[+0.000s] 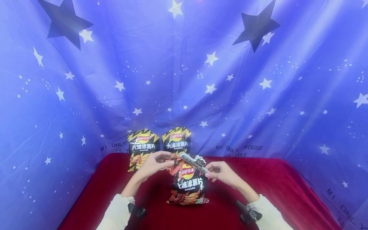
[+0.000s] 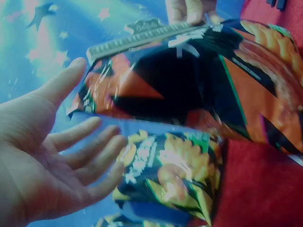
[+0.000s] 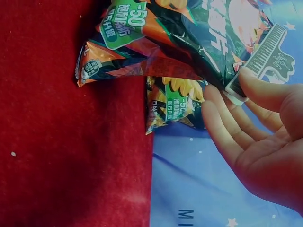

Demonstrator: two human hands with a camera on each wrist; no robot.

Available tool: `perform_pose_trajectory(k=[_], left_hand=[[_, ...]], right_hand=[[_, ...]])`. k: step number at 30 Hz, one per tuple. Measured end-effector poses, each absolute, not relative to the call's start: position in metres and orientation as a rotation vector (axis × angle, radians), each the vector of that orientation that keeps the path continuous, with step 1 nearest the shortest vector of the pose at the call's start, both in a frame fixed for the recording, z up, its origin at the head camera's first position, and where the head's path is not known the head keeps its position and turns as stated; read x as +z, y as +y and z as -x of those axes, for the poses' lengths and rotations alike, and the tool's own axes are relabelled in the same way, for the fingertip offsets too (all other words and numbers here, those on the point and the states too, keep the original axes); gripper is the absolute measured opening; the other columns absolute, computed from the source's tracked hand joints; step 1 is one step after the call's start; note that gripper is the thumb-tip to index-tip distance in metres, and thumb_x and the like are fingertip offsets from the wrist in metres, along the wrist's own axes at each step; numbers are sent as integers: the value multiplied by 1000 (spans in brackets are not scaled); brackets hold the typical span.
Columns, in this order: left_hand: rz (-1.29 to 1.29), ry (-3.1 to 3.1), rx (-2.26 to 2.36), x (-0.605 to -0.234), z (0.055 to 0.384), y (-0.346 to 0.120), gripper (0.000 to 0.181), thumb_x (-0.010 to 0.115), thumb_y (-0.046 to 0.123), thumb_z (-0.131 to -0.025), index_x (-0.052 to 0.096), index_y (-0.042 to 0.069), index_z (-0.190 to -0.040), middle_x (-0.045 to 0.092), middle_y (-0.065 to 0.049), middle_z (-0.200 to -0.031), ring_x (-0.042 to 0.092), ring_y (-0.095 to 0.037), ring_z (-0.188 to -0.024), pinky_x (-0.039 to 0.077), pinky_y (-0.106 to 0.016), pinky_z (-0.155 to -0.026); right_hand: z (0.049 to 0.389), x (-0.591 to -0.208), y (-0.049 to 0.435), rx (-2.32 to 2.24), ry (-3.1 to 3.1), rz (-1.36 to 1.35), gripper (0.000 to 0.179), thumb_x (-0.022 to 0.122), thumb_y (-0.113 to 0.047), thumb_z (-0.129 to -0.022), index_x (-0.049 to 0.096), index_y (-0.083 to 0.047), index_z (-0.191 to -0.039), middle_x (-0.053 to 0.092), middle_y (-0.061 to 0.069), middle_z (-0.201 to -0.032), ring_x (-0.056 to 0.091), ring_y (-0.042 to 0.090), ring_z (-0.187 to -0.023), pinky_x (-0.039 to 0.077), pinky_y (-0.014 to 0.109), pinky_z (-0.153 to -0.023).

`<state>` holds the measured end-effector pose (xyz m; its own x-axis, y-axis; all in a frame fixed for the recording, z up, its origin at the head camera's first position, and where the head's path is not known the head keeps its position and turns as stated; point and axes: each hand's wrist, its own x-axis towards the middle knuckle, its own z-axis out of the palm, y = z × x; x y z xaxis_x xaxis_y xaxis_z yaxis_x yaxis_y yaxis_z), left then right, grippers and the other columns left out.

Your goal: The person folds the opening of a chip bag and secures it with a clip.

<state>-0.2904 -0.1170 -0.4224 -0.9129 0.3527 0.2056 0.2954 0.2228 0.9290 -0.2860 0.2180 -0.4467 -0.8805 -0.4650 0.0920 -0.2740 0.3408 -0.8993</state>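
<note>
An orange-and-black bag of potato chips [image 1: 188, 188] stands on the red cloth in front of me. Across its top lies a long clip [image 1: 195, 163] with a piano-key pattern and a dark decorative plate, slanting down to the right. My right hand [image 1: 223, 173] pinches the clip's right end, thumb on the front face, as the right wrist view shows. Fingers spread, my left hand [image 2: 52, 156] is beside the bag's upper left corner. Its thumb tip is close to the clip's other end; whether they touch I cannot tell.
Two yellow-and-black chip bags stand behind, one at the left [image 1: 142, 150] and one at the right [image 1: 176, 140]. The red cloth [image 1: 258, 185] covers the table. A blue curtain with stars [image 1: 172, 64] hangs behind and at both sides.
</note>
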Motion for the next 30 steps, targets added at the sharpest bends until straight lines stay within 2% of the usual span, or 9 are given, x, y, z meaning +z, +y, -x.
perform_pose_trajectory(k=[4,6,10,14,20,23,25,28,30], left_hand=[[-580,2336,1845,-433,289,-117,34,76,16,-92,68,-6,-116,75,-15,-100,72,-15,-87,63,-39,-85],[-569,2323,1876,-434,289,-114,29,76,16,-93,69,-8,-106,76,-14,-93,72,-13,-83,64,-42,-84],[-556,2389,1923,-422,292,-103,25,77,16,-92,68,-7,-90,75,-12,-83,70,-10,-75,63,-31,-71],[-590,2450,1957,-400,300,-85,27,79,18,-90,66,-3,-80,71,-10,-75,61,-10,-65,52,-23,-61],[-651,2475,2031,-368,322,-47,31,79,24,-90,61,7,-71,62,0,-70,52,-13,-64,56,-28,-68],[-593,2450,2120,-359,334,-26,28,80,22,-89,61,10,-71,61,2,-70,59,-12,-67,60,-32,-72],[-542,2380,2208,-356,343,-13,23,80,17,-88,65,6,-75,66,1,-74,64,-11,-70,62,-34,-74],[-466,2301,2280,-356,356,7,16,80,13,-88,72,-1,-88,74,-9,-86,70,-12,-75,64,-37,-79],[-422,2273,2291,-359,364,19,21,79,12,-88,74,-2,-102,77,-16,-99,72,-15,-81,63,-40,-84]], right_hand=[[285,-453,223,-1655,2368,632,25,73,-2,-89,68,9,-110,73,19,-95,71,23,-78,61,58,-74],[285,-454,224,-1685,2364,616,25,73,-1,-88,68,10,-110,74,19,-95,71,22,-77,61,58,-74],[282,-442,229,-1695,2401,585,27,74,-1,-88,68,10,-111,74,21,-96,72,28,-78,63,51,-73],[285,-414,243,-1677,2484,520,29,73,-1,-87,68,9,-115,73,23,-100,72,28,-81,64,46,-75],[306,-366,277,-1647,2609,457,34,74,-3,-88,67,9,-119,73,25,-108,72,20,-84,64,42,-79],[321,-349,293,-1618,2654,421,37,75,-6,-88,66,8,-122,74,24,-111,73,18,-86,64,38,-80],[331,-341,302,-1601,2670,390,40,75,-8,-89,65,8,-124,74,22,-112,73,16,-87,64,37,-81],[345,-337,315,-1597,2673,330,42,75,-8,-89,63,8,-127,73,21,-115,72,15,-89,64,37,-82],[353,-338,323,-1598,2669,298,44,74,-6,-90,62,9,-128,72,23,-117,72,14,-89,64,37,-83]])
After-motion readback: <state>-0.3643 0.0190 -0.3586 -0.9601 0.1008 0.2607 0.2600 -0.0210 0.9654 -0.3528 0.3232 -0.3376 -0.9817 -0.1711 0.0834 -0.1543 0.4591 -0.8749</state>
